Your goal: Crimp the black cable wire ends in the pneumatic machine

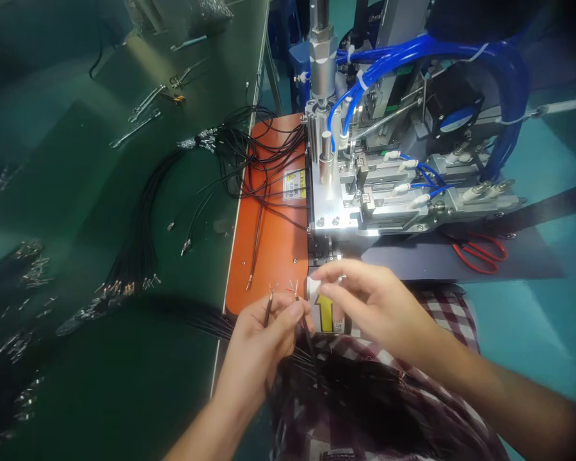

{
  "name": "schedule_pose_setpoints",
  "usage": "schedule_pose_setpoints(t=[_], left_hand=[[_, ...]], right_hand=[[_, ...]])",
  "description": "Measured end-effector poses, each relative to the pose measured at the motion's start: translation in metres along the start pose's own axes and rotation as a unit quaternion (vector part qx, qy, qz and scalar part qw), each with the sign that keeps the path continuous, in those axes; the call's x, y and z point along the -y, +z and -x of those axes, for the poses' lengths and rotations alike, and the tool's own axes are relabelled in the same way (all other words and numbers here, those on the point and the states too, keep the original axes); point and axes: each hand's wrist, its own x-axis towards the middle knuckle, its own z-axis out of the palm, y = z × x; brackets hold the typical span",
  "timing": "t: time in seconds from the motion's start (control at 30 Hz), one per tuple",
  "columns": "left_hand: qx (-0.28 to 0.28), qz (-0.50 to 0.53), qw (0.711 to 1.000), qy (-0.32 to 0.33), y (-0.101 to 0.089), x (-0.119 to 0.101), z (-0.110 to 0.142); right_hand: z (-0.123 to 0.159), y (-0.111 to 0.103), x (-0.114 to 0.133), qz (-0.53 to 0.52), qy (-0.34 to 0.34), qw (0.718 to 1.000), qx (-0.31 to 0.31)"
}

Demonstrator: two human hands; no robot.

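Left hand (265,336) closed now — thumb against fingers, gripping two thin black round cables with stripped, splayed wire ends (267,311). Those bare ends point away from me, long axes running roughly front to back, the right one leaning leftward at its tip. They poke out just beyond my thumb, near the close edge of the flat orange plate (274,256). My right hand (369,301) hovers beside them, fingers curled — whether it pinches anything, I can't tell.
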Motion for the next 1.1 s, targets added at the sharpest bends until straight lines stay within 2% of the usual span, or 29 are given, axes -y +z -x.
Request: schedule_pose_setpoints(t=[0.07,0.13,0.27,0.57,0.8,1.0,1.1], left_hand=[[0.018,-0.003,1.000,-0.009,0.000,0.000,0.000],[0.028,-0.006,1.000,-0.012,0.000,0.001,0.001],[0.032,-0.014,0.999,-0.012,-0.001,0.002,0.001],[0.042,-0.003,0.999,-0.020,-0.001,0.000,0.004],[0.057,0.005,0.998,-0.012,0.000,-0.002,0.005],[0.062,-0.005,0.998,-0.009,-0.005,0.000,0.004],[0.065,-0.054,0.995,0.054,0.006,0.003,0.011]], right_hand=[[-0.005,-0.001,-0.001,0.017,-0.077,0.997,-0.019],[-0.009,0.000,-0.002,0.029,-0.138,0.990,-0.005],[-0.012,0.003,-0.004,0.039,-0.182,0.983,0.011],[-0.006,0.005,-0.005,0.032,-0.128,0.991,-0.017],[-0.003,0.003,-0.002,0.021,-0.114,0.993,0.024],[0.000,0.006,-0.003,0.011,-0.102,0.994,0.032],[0.008,-0.005,-0.002,-0.054,-0.078,0.994,0.052]])
